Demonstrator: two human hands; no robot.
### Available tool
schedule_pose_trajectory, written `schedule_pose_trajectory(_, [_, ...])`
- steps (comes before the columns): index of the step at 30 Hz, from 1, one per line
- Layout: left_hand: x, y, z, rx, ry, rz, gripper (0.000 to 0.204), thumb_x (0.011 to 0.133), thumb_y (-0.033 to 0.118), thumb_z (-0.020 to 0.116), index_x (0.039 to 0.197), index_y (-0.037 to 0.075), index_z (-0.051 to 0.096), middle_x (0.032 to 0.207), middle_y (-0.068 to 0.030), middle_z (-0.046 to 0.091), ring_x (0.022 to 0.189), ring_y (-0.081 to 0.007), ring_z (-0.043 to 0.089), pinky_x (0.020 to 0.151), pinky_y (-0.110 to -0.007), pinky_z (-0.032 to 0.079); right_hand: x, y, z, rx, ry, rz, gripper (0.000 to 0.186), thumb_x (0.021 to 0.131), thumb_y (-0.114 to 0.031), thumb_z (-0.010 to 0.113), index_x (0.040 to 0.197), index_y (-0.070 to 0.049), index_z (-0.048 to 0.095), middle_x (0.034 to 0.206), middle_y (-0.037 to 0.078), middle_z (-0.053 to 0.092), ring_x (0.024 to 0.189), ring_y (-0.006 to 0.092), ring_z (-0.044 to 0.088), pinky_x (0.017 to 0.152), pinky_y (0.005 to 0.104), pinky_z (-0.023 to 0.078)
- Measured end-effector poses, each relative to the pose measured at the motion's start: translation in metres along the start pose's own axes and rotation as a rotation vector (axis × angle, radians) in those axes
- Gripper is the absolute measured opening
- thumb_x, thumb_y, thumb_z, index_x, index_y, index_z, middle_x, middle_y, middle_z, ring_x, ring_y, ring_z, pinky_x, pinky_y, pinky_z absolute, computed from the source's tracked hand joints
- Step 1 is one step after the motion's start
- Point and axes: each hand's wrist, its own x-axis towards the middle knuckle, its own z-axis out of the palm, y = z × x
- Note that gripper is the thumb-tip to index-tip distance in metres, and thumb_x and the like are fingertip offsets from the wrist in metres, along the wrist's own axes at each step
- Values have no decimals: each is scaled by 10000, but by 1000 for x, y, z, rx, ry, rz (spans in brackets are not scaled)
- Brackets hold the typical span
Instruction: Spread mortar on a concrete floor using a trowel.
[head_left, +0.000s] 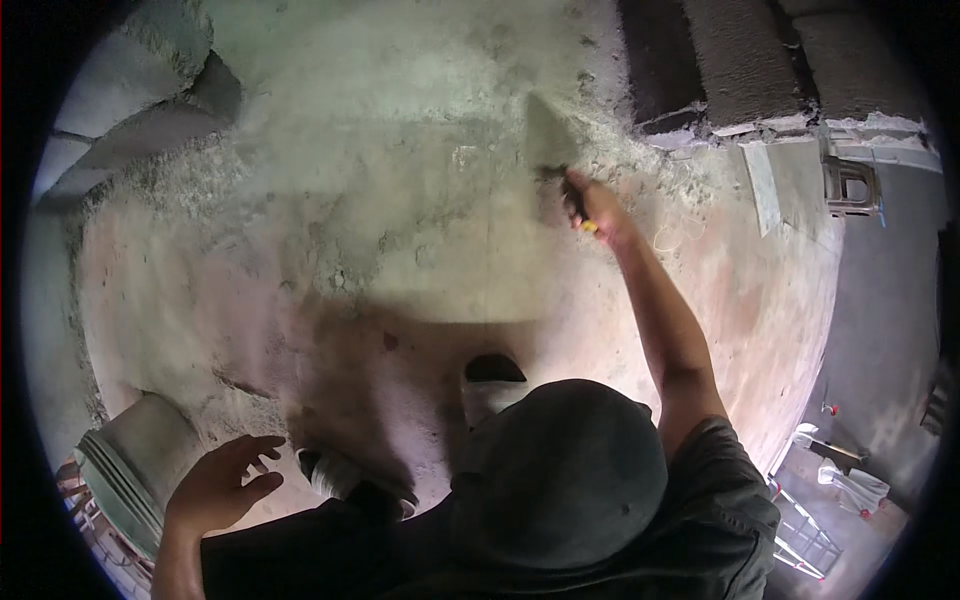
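Grip: right hand (598, 212), fingers clamped round a dark-handled hand tool with a yellow butt (573, 198). Position: we place the tool within the right fist, its far end pointing away from the person, over a rough, patchy grey-buff cement surface (420, 240); contact with that surface we cannot confirm. Appearance: slim dark handle, yellow at the near end; a dark triangular form adjoins the far end, blade or shadow, we cannot tell which. Closure: we see the right fingers curled together on the handle, arm outstretched. Left hand (225, 482): we record it as bare, fingers and thumb apart and lightly bent, just beside a grey-green round bucket with a ribbed rim (108, 485). Further: rough grey rectangular blocks (745, 60), well beyond the right hand.
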Motion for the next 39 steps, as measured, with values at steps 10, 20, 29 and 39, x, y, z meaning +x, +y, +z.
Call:
schedule_pose_trajectory(10, [-6, -4, 3, 7, 18, 27, 485, 897, 265, 688, 1340, 97, 586, 1146, -95, 673, 990, -224, 664, 841, -349, 521, -77, 57, 62, -224, -14, -167, 446, 1034, -464, 509, 946, -35, 591, 662, 29, 553, 527, 122, 539, 457, 280, 408])
schedule_pose_trajectory(20, [-5, -4, 4, -2, -5, 47, 475, 886, 264, 701, 1319, 96, 600, 1131, -89, 675, 982, -225, 663, 835, -351, 520, -55, 67, -54, 38, 446, -17, 455, 1016, -476, 523, 920, -38, 603, 584, -3, 494, 427, 117, 455, 390, 285, 358])
schedule_pose_trajectory(29, [-3, 1, 2, 7, 29, 59, 469, 890, 266, 698, 1316, 95, 601, 1129, -86, 678, 968, -222, 673, 812, -349, 525, -50, 57, -73, 141, 462, 2, 470, 1021, -490, 485, 929, -39, 586, 553, 9, 475, 405, 132, 442, 357, 293, 315])
schedule_pose_trajectory(39, [-3, 5, 3, 29, 17, 57, 466, 904, 275, 682, 1326, 98, 590, 1130, -96, 680, 978, -230, 671, 821, -354, 526, -72, 53, -63, 17, 377, -13, 483, 1026, -499, 479, 876, -50, 577, 550, 6, 482, 388, 122, 434, 354, 281, 310])
